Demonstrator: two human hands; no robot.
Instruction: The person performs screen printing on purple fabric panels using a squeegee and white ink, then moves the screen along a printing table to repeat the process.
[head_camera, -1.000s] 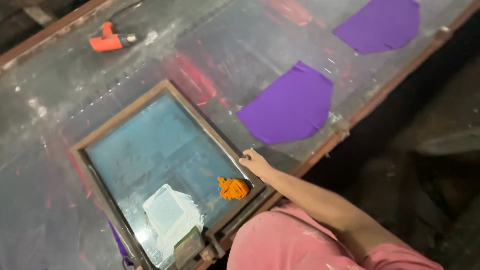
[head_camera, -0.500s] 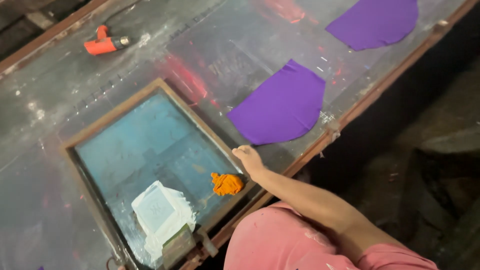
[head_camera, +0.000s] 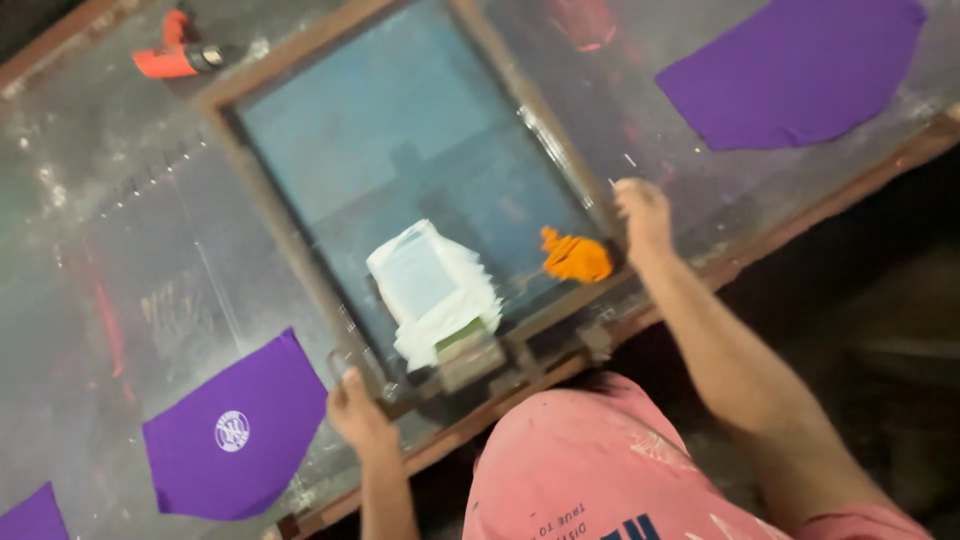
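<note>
Screen: a rectangular wooden printing frame with blue mesh (head_camera: 300, 255) lay flat on the long, stained grey worktable (head_camera: 120, 240), between two pieces of cloth.
Left hand: the left hand (head_camera: 358, 412) was closed on the near left corner of the frame, fingers curled over the wood.
Right hand: the right hand (head_camera: 643, 213) rested on the near right side of the frame, fingers bent on the edge; I could not tell if it really gripped.
On the mesh: a white, ink-covered squeegee block (head_camera: 432, 290) lay near the front edge, and a small orange lump of rag (head_camera: 575, 257) was just beside the right hand.
Cloth: one purple cut fabric piece with a white round print (head_camera: 232, 432) lay left of the frame; another plain purple piece (head_camera: 795, 68) lay far right.
Far edge: an orange hand tool (head_camera: 178, 57) lay well apart.
</note>
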